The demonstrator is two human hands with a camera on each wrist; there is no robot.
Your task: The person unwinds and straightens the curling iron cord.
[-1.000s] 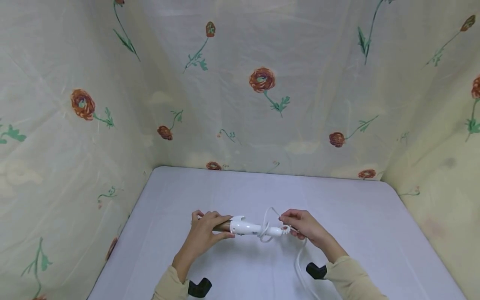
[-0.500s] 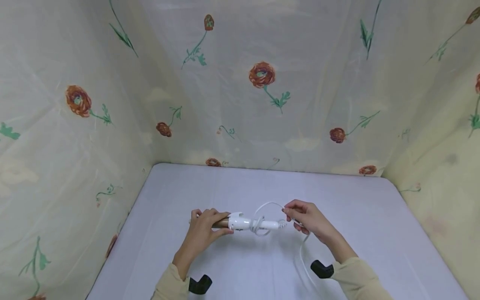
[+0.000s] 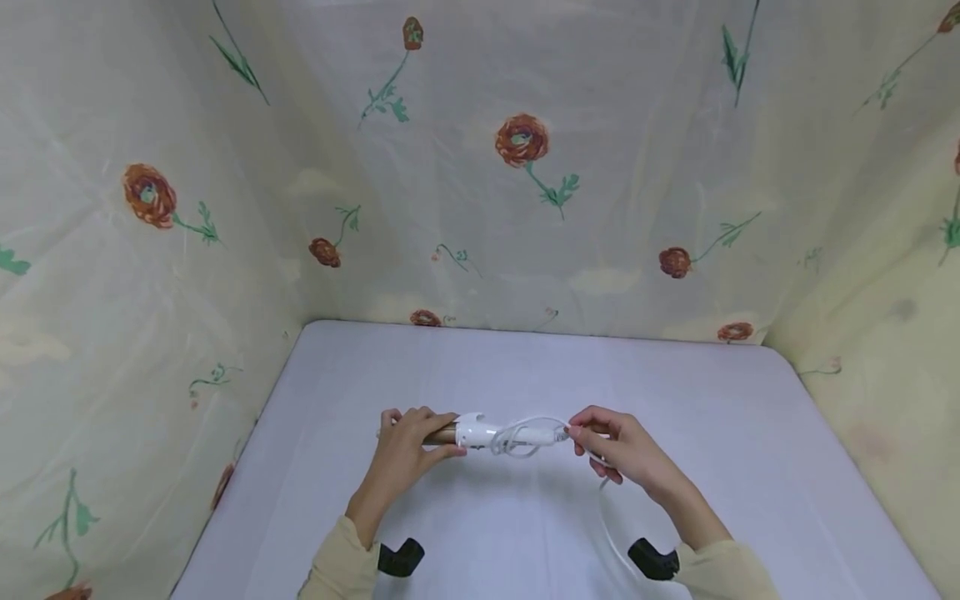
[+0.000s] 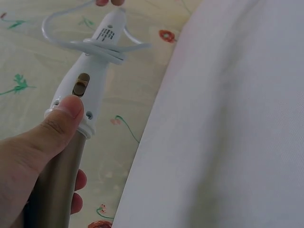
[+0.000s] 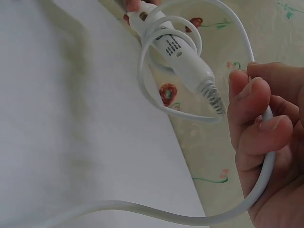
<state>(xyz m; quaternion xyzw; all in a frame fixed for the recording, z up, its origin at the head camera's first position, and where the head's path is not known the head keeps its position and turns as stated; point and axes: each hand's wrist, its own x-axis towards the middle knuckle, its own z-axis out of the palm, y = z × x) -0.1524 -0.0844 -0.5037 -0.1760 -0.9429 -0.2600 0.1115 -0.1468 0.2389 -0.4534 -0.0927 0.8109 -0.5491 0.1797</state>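
A curling iron (image 3: pixel 474 430) with a white handle and a bronze-brown barrel (image 4: pixel 59 180) is held level above the table. My left hand (image 3: pixel 405 450) grips the barrel, its thumb reaching onto the white collar near a brown switch (image 4: pixel 80 84). Several loose turns of white cord (image 4: pixel 102 50) circle the handle. Beyond the handle's ribbed cord end (image 5: pixel 212 97), my right hand (image 3: pixel 622 450) pinches the cord between thumb and fingers. From that hand the rest of the cord (image 5: pixel 109 205) hangs down toward the table. Part of the barrel is hidden behind my left hand.
A white-covered table (image 3: pixel 487 367) lies below both hands. Floral cloth (image 3: pixel 615 183) encloses it at the back and on both sides. A black piece sits at each wrist, the left (image 3: pixel 401 557) and the right (image 3: pixel 652 559).
My right hand has moved outward, drawing cord up and over the handle, then lowered slightly. The cord loop now lies flatter along the handle. The left hand keeps its hold on the barrel.
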